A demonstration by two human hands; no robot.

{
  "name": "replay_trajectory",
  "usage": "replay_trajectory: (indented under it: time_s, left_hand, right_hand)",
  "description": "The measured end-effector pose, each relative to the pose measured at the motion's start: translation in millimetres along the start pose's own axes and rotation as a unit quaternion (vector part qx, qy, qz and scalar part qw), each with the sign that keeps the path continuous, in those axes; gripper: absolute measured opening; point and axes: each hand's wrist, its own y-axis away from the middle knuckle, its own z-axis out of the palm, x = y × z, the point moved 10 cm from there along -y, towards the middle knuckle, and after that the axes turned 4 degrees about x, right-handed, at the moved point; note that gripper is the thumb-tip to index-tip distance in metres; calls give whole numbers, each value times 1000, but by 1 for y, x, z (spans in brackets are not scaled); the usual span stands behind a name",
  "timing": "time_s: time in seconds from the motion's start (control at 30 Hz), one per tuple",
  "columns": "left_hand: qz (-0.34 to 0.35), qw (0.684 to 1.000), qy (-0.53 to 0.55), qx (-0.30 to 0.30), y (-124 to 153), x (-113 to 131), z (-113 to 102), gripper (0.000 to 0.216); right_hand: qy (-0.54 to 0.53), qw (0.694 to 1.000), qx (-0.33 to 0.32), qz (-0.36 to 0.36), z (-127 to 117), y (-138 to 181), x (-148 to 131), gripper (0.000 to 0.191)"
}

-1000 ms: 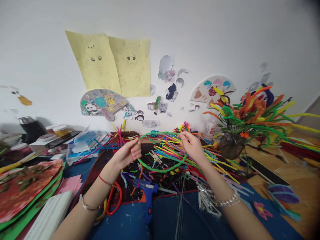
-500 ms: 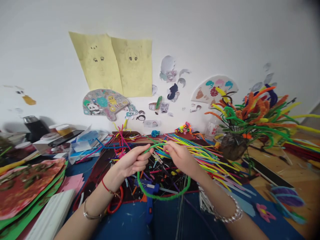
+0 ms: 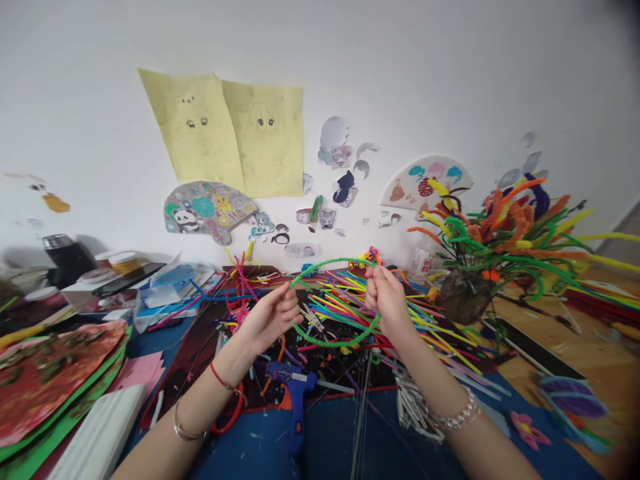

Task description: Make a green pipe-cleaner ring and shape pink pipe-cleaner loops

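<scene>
So the main thing here is a fuzzy bright-green pipe-cleaner ring (image 3: 336,344), held up in mid-air over the middle of the bench (image 3: 325,450), which has a blue cover. Left hand (image 3: 274,312) has the ring's left side pinched at the fingertips, the other fingers loosely curled, and the right hand (image 3: 390,301) is gripping its right side in a tighter curl. Behind the ring there's a messy heap of thin multicoloured fuzzy stems (image 3: 431,327) fanning off to the right. On the near side, pretty much below the ring, sits a blue plastic glue gun (image 3: 296,400) with an orange trigger, and the red loop-handled scissors (image 3: 241,401) are partly hidden by the left forearm. Over on the right: a loose pile of shiny silver pieces (image 3: 414,408) by the right forearm, then a pink flower with a yellow centre (image 3: 529,430). Far right, a big orange, green and yellow fuzzy bouquet (image 3: 505,230) rises from a dark wrapped base (image 3: 463,293).
</scene>
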Motion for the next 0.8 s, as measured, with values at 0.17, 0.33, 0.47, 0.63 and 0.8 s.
replay_trajectory:
  time_s: [0.17,0.33,0.47,0.63,0.8]
  left_hand:
    - [66,997,-12,48,6,36,-20,30]
    - [10,998,-51,40,10,23,-12,25]
    - [-53,996,-77,2,15,-2,10,25]
    - [-62,995,-81,-22,23,-5,19,21]
    - [-38,994,-101,-30,11,3,2,24]
  right_hand:
    - [18,1000,-14,2,-6,-3,-7,40]
    - [103,993,-62,-18,4,5,-16,33]
    - [216,961,-115,-130,34,28,-39,34]
    - [314,922,-133,-185,47,38,-43,28]
    - [324,932,-44,-154,2,8,-39,29]
